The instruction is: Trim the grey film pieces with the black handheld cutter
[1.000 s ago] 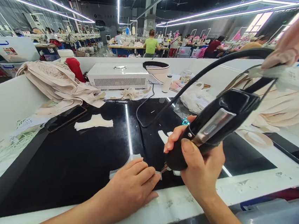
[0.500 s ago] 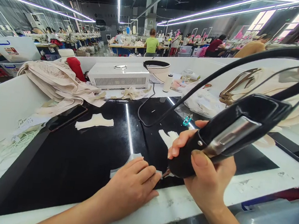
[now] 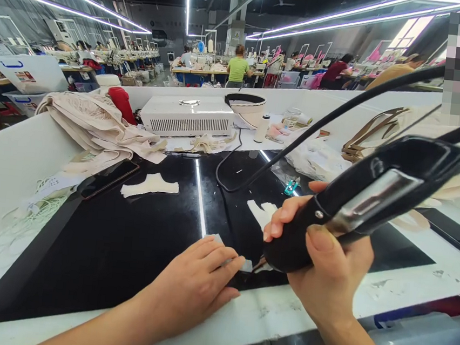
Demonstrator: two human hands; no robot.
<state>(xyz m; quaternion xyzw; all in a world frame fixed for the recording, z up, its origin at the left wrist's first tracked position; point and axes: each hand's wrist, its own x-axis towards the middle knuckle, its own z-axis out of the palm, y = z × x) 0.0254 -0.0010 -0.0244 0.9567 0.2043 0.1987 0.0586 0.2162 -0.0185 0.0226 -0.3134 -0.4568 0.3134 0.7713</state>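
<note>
Two hands work at the near edge of the black bench (image 3: 104,247). The right hand (image 3: 326,268) is clenched around a black corded hand tool (image 3: 357,201), its tip touching a small pale fabric piece (image 3: 245,264). The left hand (image 3: 195,283), just left of the tool, lies fingers spread on that piece.

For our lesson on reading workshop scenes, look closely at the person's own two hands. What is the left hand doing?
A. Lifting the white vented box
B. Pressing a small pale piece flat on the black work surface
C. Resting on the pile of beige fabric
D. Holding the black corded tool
B: the left hand lies flat, fingers on the small pale piece on the black work surface, while the right hand holds the black corded tool.
</note>
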